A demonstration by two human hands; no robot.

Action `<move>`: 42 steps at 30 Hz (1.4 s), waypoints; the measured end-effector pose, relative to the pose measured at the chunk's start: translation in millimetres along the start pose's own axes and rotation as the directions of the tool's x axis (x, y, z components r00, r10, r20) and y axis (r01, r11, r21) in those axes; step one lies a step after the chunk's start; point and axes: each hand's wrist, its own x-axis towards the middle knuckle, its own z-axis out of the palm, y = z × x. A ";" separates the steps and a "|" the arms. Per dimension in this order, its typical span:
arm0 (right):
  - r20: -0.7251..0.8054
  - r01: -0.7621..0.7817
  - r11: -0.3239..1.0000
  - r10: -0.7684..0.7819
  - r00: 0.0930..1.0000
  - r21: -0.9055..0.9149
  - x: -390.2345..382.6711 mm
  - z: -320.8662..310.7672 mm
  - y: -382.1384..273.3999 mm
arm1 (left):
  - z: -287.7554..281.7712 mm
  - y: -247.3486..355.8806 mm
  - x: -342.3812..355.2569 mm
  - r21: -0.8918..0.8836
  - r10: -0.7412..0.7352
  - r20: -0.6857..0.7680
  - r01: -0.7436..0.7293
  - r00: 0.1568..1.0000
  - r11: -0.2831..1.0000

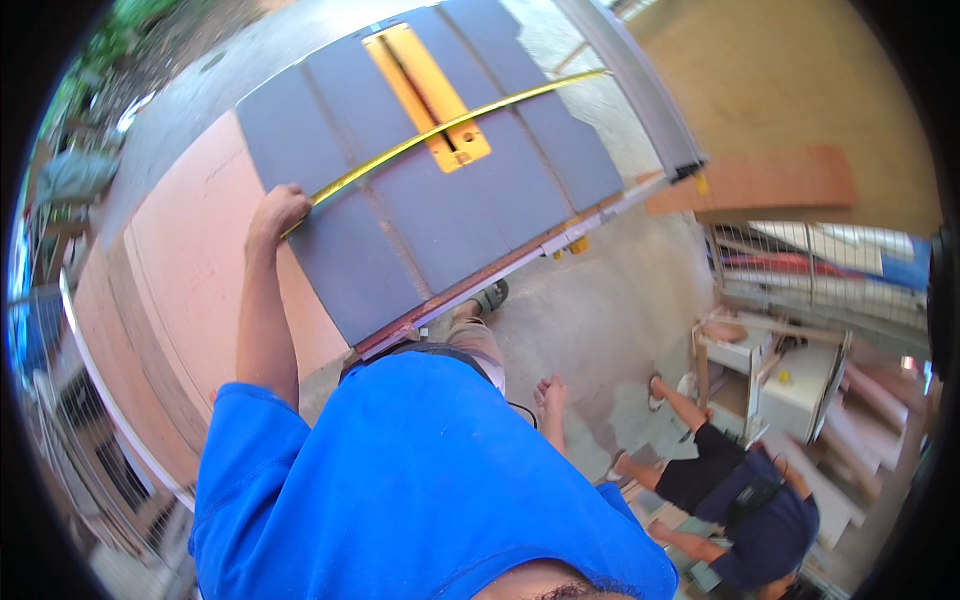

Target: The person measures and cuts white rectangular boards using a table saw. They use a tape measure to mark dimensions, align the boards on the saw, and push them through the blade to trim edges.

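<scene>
My left hand (282,212) is closed on a yellow tape measure (372,162) at the left edge of the grey saw table top (280,140). The tape stretches diagonally across the top and the yellow throat plate (405,70) with its dark slot, reaching the metal fence (640,90) at the far right. My right hand (550,398) hangs low beside my body, below the table's front rail (525,260), fingers loosely bent and apart with nothing visible in them.
A pale plywood extension (180,240) adjoins the left. A large board (800,80) is at upper right. A co-worker (745,500) in dark clothes bends at lower right beside white cabinet pieces (790,385). Wire fencing (790,245) and stacked boards (865,420) line the right.
</scene>
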 end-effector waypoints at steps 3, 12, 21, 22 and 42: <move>-0.056 -0.073 0.997 0.075 0.996 0.031 -46.0 -11.8 70.6 | 39.4 -44.9 74.1 0.260 0.407 0.031 -0.401 0.913 0.879; -0.444 0.085 0.963 0.039 0.895 0.256 -106.0 -33.6 257.4 | 64.1 -76.6 57.3 0.070 0.572 0.162 -0.587 0.804 0.806; -0.553 0.129 0.829 0.238 0.798 0.543 -191.4 -74.1 386.7 | 147.5 101.5 -226.2 -0.091 0.532 0.641 -0.633 0.554 0.768; -0.530 0.142 0.789 0.257 0.808 0.598 -199.4 -83.9 402.7 | 174.5 108.8 -233.7 -0.038 0.567 0.660 -0.731 0.493 0.681; -0.180 0.581 -0.114 0.887 0.424 0.806 -410.0 -159.7 697.5 | 702.8 26.7 -775.9 0.124 -0.139 0.985 -0.983 0.105 0.136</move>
